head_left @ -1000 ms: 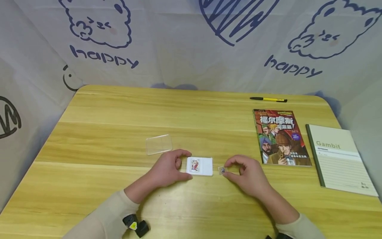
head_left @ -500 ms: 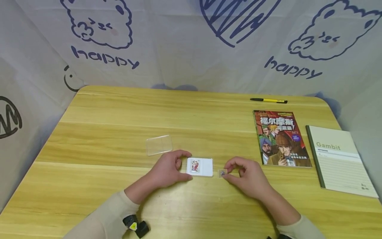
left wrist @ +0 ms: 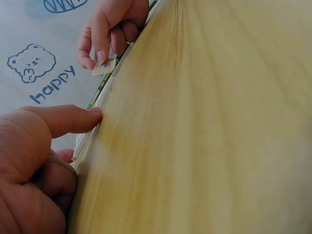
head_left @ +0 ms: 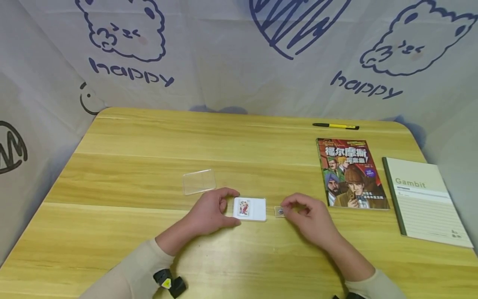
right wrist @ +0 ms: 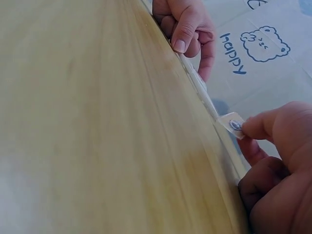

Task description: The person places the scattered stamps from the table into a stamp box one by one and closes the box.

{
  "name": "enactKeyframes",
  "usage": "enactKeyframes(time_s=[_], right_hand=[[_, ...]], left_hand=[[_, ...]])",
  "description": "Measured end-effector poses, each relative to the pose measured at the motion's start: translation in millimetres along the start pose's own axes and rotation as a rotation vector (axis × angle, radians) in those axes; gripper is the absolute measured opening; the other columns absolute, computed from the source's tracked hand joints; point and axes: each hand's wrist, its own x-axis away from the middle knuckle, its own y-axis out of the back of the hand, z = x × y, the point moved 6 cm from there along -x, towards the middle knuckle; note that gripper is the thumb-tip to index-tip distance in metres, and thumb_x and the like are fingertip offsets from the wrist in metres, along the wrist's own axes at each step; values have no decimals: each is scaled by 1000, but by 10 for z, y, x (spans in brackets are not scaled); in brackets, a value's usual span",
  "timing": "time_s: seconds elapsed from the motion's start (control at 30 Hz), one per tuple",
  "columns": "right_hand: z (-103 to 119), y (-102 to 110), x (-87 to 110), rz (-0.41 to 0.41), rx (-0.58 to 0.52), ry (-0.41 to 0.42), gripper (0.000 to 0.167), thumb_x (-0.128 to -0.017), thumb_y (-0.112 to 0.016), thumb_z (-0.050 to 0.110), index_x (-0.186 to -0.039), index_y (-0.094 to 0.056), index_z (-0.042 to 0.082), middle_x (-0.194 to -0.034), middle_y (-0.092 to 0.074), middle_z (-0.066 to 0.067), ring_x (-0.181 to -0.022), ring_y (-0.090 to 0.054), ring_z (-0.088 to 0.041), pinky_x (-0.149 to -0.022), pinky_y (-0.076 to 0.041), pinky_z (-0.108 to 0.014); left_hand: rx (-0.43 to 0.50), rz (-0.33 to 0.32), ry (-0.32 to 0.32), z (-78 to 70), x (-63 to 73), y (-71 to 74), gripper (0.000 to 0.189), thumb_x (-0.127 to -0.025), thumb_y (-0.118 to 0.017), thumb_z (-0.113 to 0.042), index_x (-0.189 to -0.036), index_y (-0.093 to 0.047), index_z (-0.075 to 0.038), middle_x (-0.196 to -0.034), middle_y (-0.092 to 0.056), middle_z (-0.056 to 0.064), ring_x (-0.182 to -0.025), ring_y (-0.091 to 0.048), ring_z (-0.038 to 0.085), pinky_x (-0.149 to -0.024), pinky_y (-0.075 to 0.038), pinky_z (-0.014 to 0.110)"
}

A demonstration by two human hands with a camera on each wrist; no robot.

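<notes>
In the head view, a shallow white rectangular case (head_left: 259, 209) lies on the table, with a small picture card (head_left: 244, 207) on its left half. My left hand (head_left: 207, 211) grips the case's left end, thumb on the near edge and index finger at the far edge. To the right of the case, my right hand (head_left: 313, 220) pinches a small clear square (head_left: 278, 211) with a dark round print, partly covered by the fingertips. The right wrist view has this clear square (right wrist: 232, 123) tilted between thumb and finger, just above the table surface.
A clear flat lid (head_left: 199, 182) lies beyond the left hand. To the right are a comic-style book (head_left: 352, 174), a Gambit notebook (head_left: 427, 203) and a yellow-black pen (head_left: 336, 126). A printed white cloth (head_left: 239, 54) hangs behind the wooden table (head_left: 239, 145).
My right hand has shifted the clear square slightly up and away, its fingertips now covering more of it. The left hand and the case have stayed in place.
</notes>
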Motion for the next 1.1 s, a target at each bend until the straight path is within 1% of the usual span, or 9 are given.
enactKeyframes(time_s=[0.1,0.2,0.33,0.43,0.5,0.6,0.73,0.8,1.1], right_hand=[[1,4,-7,-14,-42,-13,16,-89,-73,0,-96,-77,14,-95,-73,1,-62,-58,-15,-56,-49,-29],[17,3,-14,-26,-72,-34,13,-89,-73,1,-98,-77,11,-94,-72,-1,-73,-62,-17,-60,-50,-28],[37,-12,-35,-48,-93,-53,12,-89,-74,3,-100,-76,8,-91,-70,-4,-66,-57,-16,-54,-47,-27],[50,-43,-53,-51,-120,-65,11,-88,-75,4,-99,-76,7,-91,-71,-5,-65,-57,-16,-53,-47,-27],[63,-70,-72,-42,-129,-72,10,-88,-76,6,-98,-75,7,-92,-71,-5,-69,-60,-17,-55,-49,-28],[77,-117,-104,-17,-119,-80,9,-88,-77,9,-97,-76,8,-90,-71,-4,-66,-59,-16,-53,-48,-28],[84,-170,-146,11,-83,-78,7,-88,-78,10,-94,-76,11,-86,-70,-2,-49,-47,-11,-45,-42,-27],[94,-191,-165,20,-61,-66,7,-87,-78,11,-94,-76,12,-85,-70,0,-46,-43,-10,-43,-39,-26],[156,-263,-233,11,58,-1,7,-85,-81,11,-90,-78,14,-80,-69,7,-44,-37,-8,-40,-28,-25]], left_hand=[[0,2,-2,4,4,0,62,-70,-91,-7,-124,-63,-1,-61,-37,-5,-53,-34,8,-52,-33,25],[-4,3,-7,7,5,-3,62,-70,-91,-8,-124,-63,-1,-61,-38,-5,-53,-34,7,-53,-34,25],[-6,2,-11,6,6,-2,62,-70,-91,-8,-124,-63,-1,-61,-37,-5,-53,-34,7,-53,-34,25],[-4,1,-14,6,8,0,62,-70,-91,-8,-124,-62,-1,-60,-38,-5,-53,-34,7,-53,-34,25],[-6,0,-16,6,9,2,62,-70,-91,-8,-125,-62,-1,-60,-38,-5,-53,-34,7,-52,-34,25],[-9,-2,-18,7,8,4,62,-70,-91,-8,-125,-62,-1,-60,-38,-5,-53,-35,7,-52,-34,25],[-15,-3,-19,8,5,4,63,-70,-91,-9,-125,-63,-1,-60,-39,-5,-52,-35,7,-51,-34,25],[-16,-2,-19,7,3,5,63,-70,-91,-9,-125,-63,-1,-60,-39,-5,-52,-35,7,-51,-33,25],[-9,3,-25,-3,-1,8,62,-69,-91,-9,-124,-63,-2,-59,-38,-6,-51,-34,6,-50,-32,24]])
